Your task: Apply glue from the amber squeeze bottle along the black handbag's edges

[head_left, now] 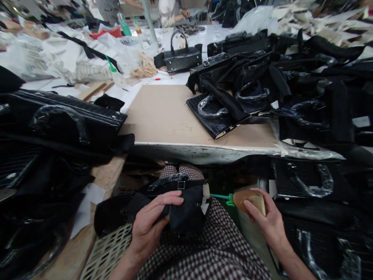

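Observation:
A black handbag part (188,212) with a buckle and a wrapped handle lies across my lap, its fabric side turned up. My left hand (153,217) grips it, thumb beneath and fingers on top. My right hand (266,217) is closed around a glue bottle (249,200) of amber-brown liquid with a green cap. The bottle lies on its side, and its thin green nozzle points left at the pale edge strip (206,192) of the bag. Whether the tip touches the strip I cannot tell.
A tan board (163,116) covers the table in front, with a black crocodile-pattern bag panel (210,116) on it. Black bags (314,93) pile up at the right, more bags (58,120) at the left. A finished-looking handbag (183,58) stands farther back. Co-workers are beyond.

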`<state>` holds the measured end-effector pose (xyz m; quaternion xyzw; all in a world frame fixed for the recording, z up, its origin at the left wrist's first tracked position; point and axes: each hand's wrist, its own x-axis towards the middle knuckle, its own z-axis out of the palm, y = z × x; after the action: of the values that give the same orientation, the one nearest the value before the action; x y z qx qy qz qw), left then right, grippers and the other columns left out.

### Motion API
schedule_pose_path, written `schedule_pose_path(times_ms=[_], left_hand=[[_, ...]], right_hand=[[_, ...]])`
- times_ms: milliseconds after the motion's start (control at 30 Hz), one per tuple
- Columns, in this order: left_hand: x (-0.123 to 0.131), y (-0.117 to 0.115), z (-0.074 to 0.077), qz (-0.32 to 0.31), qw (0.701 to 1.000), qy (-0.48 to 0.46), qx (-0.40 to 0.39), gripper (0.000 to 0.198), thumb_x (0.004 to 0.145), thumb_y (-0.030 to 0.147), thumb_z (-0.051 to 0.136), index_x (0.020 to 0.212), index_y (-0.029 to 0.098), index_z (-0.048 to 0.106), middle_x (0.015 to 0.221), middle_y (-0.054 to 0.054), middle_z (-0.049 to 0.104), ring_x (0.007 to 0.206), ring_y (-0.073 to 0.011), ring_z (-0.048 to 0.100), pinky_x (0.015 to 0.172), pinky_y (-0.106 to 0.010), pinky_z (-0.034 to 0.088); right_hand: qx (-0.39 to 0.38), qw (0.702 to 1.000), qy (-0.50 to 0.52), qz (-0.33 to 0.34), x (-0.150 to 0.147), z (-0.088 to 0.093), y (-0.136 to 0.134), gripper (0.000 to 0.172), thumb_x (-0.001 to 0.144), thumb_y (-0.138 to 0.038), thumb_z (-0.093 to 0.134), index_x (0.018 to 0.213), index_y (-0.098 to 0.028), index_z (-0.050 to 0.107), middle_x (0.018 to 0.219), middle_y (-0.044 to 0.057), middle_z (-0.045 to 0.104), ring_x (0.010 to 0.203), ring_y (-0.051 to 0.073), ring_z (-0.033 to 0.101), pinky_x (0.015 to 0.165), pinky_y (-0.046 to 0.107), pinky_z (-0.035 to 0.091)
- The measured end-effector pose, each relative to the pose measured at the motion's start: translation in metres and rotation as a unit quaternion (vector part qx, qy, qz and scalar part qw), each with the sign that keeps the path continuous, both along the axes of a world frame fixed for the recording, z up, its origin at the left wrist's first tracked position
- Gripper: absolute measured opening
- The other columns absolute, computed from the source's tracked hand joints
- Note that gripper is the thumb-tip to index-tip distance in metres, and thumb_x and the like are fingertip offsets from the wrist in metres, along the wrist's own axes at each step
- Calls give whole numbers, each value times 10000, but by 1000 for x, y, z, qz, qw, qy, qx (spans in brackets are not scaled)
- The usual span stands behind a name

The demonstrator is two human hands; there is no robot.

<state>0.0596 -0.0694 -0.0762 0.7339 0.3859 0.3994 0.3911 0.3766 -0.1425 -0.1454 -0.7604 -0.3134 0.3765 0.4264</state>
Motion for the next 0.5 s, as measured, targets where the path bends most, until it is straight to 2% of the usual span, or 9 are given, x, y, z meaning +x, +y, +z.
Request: schedule_pose_path(times_ms=[67, 200, 267, 367, 433, 500], left_hand=[[-1, 1, 0, 7, 1000, -4, -9, 199, 960, 182, 578, 1070, 198, 743, 1085, -83, 763, 1124, -243, 690, 1026, -354, 542], [-1, 4, -1, 12, 1000, -5, -18, 205, 952, 191, 586, 1066, 198, 756, 1098, -78, 762, 1132, -234, 687, 1041, -339, 527], [0, 6, -1, 13, 1000, -4, -27, 207, 952, 212, 588, 1067, 200, 760, 1114, -78, 758, 1133, -229, 686, 1045, -336, 523], [2, 6, 1, 42, 997, 8, -65, 209, 942, 257, 611, 1084, 211, 759, 1157, -75, 745, 1163, -227, 666, 1080, -351, 495], [4, 6, 3, 74, 993, 27, -92, 221, 938, 304, 621, 1091, 220, 756, 1238, -76, 712, 1207, -236, 637, 1110, -368, 464], [6, 5, 5, 96, 989, 49, -99, 230, 942, 351, 615, 1072, 224, 755, 1309, -77, 668, 1230, -246, 615, 1114, -366, 452]], right_hand=[[1, 1000, 18, -10, -1, 5, 0, 558, 702, -562, 778, 1115, -221, 623, 901, 31, 657, 558, 164, 543, 444, 283, 465], [-18, 998, 61, 20, -3, 11, 4, 571, 692, -558, 791, 1110, -215, 607, 794, 7, 668, 484, 146, 511, 403, 268, 432], [-27, 996, 85, 26, -4, 13, 6, 587, 701, -565, 793, 1115, -198, 597, 675, -16, 638, 440, 131, 471, 380, 247, 392], [-20, 986, 166, -2, -3, 14, 4, 535, 726, -570, 794, 1030, -163, 625, 576, -30, 570, 430, 104, 438, 357, 192, 315], [-9, 956, 290, -40, 1, 12, -1, 483, 734, -567, 793, 919, -145, 652, 563, -22, 542, 426, 78, 407, 345, 156, 263], [4, 894, 444, -68, 7, 7, -9, 484, 710, -581, 796, 866, -140, 674, 569, -11, 532, 395, 47, 335, 321, 136, 211]])
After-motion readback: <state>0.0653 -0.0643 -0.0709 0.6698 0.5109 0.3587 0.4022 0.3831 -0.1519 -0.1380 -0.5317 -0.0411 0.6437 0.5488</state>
